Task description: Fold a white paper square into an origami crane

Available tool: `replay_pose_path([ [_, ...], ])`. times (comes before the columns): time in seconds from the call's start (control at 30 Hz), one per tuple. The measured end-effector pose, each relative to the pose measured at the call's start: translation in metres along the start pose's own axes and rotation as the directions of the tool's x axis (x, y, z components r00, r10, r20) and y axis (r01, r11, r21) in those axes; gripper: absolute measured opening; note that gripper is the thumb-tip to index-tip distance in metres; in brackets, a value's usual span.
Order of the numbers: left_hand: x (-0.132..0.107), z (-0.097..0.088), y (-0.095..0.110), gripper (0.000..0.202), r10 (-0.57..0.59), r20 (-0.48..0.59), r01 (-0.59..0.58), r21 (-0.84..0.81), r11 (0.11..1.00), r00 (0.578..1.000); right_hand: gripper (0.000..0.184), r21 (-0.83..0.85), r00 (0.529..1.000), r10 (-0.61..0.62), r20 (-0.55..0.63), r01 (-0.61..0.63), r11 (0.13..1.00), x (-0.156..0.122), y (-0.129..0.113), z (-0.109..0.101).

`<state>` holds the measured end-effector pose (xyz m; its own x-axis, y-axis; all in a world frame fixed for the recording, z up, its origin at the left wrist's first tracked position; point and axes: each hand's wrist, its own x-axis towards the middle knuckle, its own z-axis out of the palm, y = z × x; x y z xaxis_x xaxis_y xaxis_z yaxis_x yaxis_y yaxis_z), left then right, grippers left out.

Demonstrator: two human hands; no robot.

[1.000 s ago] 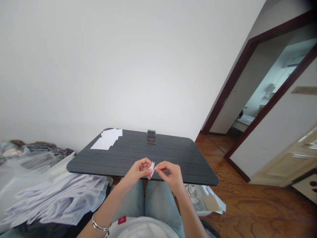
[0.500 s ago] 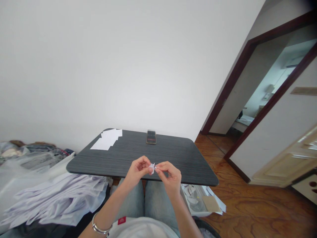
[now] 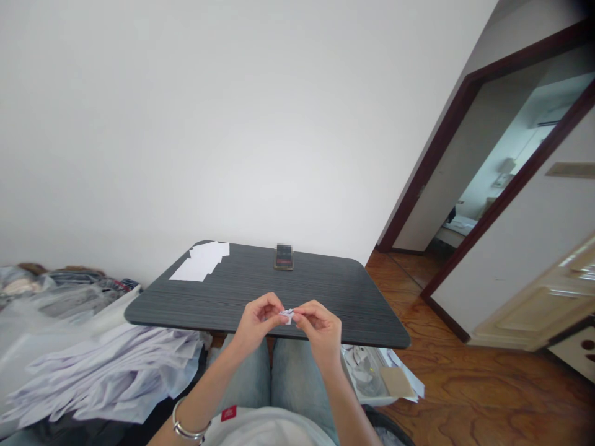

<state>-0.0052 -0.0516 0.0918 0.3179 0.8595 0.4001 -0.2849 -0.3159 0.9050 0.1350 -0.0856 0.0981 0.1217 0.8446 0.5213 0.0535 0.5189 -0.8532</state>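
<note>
Plain white wall (image 3: 209,124) fills most of the background, and a dark grey, wood-grained table with rounded corners (image 3: 334,297) is set against it. Above the near edge of that table, a small folded piece of white paper (image 3: 289,315) is held between both hands. The left hand (image 3: 258,322) is curled, with its thumb and fingertips closed on the paper's left side. The right hand (image 3: 320,328) is curled likewise, and the paper's right side is pinched by its thumb and forefinger. The two hands are brought almost together, with only the scrap of paper between them. A silver bracelet (image 3: 186,427) is worn on the left wrist. Light blue jeans (image 3: 283,378) are seen below the hands, under the table edge.

At the far left corner of the table, a loose spread of white paper sheets (image 3: 201,261) is laid, well apart from the hands. A dark phone (image 3: 284,256) is placed at the far edge. Crumpled pale cloth (image 3: 93,371) is piled to the left of the table, and a reddish wooden floor (image 3: 465,384) is shown on the right.
</note>
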Motion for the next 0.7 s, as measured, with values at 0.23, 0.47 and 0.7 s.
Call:
replay_pose_path([
  [0.23, 0.0003, 0.0002, -0.0021, 0.013, 0.068, 0.029, -0.067, -0.02, 0.998, 0.997, 0.005, -0.114, 0.975, -0.223, 0.016, 0.224, 0.968, -0.0004, -0.0016, -0.003],
  [0.47, -0.0006, 0.0001, -0.0008, 0.01, 0.125, 0.047, -0.124, -0.015, 0.992, 0.991, 0.006, -0.114, 0.962, -0.273, -0.002, 0.271, 0.956, -0.0012, -0.0026, -0.0017],
  [0.7, -0.0017, -0.0009, 0.0012, 0.014, 0.114, 0.092, -0.12, 0.073, 0.99, 0.989, 0.008, -0.072, 0.965, -0.264, -0.007, 0.262, 0.962, -0.0019, 0.0012, -0.0019],
])
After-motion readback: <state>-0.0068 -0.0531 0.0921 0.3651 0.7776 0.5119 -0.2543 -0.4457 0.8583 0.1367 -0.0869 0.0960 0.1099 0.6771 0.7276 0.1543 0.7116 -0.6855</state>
